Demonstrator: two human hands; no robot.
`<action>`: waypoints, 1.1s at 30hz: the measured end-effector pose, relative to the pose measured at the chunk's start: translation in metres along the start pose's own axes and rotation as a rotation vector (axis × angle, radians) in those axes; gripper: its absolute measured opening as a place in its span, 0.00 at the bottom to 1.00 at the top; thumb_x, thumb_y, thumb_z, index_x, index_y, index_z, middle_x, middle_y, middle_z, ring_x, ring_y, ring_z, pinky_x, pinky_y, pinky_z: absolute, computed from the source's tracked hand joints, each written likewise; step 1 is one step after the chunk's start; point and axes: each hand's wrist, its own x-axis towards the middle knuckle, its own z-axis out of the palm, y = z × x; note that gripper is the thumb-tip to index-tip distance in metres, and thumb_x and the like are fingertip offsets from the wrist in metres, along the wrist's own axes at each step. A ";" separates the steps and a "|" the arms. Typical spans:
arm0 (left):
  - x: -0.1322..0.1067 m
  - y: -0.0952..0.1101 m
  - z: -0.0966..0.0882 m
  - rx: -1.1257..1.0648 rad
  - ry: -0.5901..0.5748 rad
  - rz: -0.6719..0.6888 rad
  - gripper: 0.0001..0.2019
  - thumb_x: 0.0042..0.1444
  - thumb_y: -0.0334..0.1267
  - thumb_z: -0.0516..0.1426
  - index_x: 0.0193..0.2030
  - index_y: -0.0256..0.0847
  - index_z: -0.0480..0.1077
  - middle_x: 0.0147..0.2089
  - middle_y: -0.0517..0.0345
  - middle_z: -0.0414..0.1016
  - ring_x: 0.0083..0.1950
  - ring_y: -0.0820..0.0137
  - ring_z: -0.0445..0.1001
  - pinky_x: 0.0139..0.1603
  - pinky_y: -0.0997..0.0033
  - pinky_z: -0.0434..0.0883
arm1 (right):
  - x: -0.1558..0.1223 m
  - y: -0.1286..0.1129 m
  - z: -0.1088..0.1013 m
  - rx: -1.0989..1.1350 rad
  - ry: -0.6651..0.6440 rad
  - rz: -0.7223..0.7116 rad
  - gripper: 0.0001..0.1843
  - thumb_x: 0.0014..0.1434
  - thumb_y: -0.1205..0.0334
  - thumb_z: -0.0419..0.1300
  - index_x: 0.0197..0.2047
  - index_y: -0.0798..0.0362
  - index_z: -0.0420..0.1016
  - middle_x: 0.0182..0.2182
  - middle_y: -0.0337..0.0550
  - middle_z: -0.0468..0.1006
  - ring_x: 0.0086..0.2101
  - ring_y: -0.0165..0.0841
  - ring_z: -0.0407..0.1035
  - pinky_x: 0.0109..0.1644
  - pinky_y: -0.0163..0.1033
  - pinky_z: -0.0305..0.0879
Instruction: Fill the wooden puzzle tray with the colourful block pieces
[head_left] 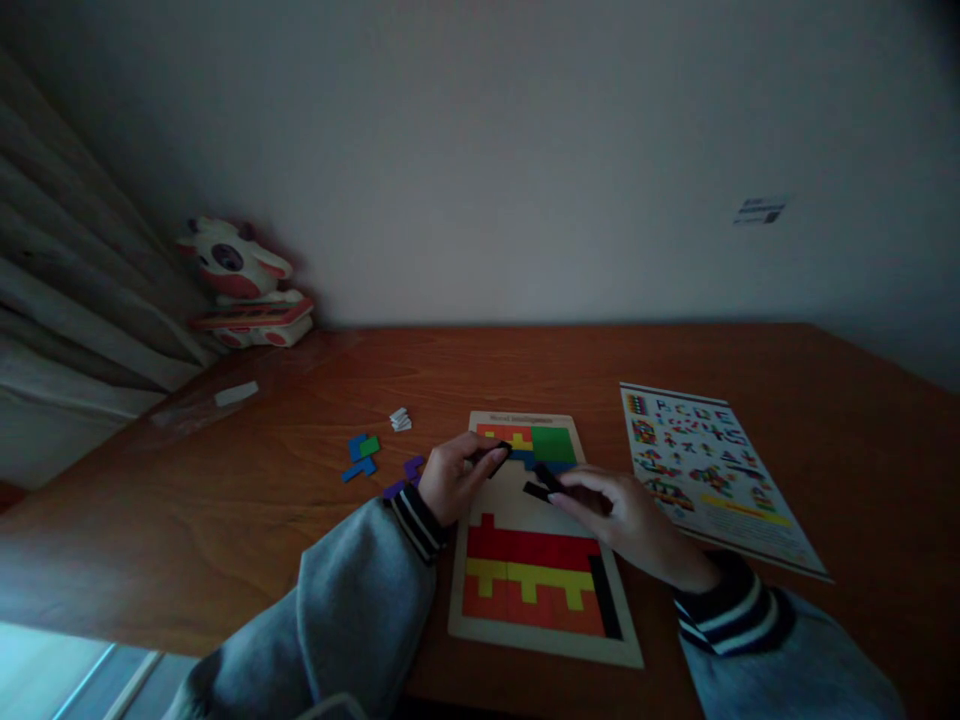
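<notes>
A wooden puzzle board [480, 628] lies on the brown desk, partly filled with red, yellow, orange, green and blue blocks. My left hand [456, 473] hovers over the board's upper left, its fingers closed on a black block [498, 458]. My right hand [626, 515] sits over the board's middle right, pinching another black block [538, 488] at its fingertips. The centre of the board shows bare wood between the two hands. Both arms wear grey sleeves with striped cuffs.
Loose blue, green and purple blocks [362, 454] lie left of the board, with a small white object [400, 419] behind them. A printed pattern sheet [712, 470] lies to the right. A red and white plush toy [244, 285] sits at the back left by a curtain.
</notes>
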 end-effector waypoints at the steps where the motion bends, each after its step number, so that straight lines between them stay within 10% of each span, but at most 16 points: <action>1: 0.000 -0.001 0.000 -0.001 0.000 -0.005 0.14 0.62 0.45 0.57 0.41 0.35 0.76 0.34 0.52 0.79 0.32 0.71 0.75 0.33 0.75 0.72 | 0.000 0.001 0.002 -0.011 -0.004 -0.024 0.11 0.62 0.53 0.59 0.42 0.49 0.79 0.37 0.41 0.82 0.31 0.31 0.75 0.34 0.36 0.70; 33: -0.001 -0.011 0.004 0.027 -0.043 -0.043 0.15 0.63 0.46 0.57 0.43 0.36 0.77 0.38 0.51 0.80 0.36 0.69 0.77 0.35 0.74 0.73 | -0.002 -0.009 0.017 -0.038 -0.144 -0.211 0.12 0.67 0.59 0.55 0.50 0.43 0.76 0.46 0.43 0.78 0.49 0.35 0.71 0.56 0.44 0.67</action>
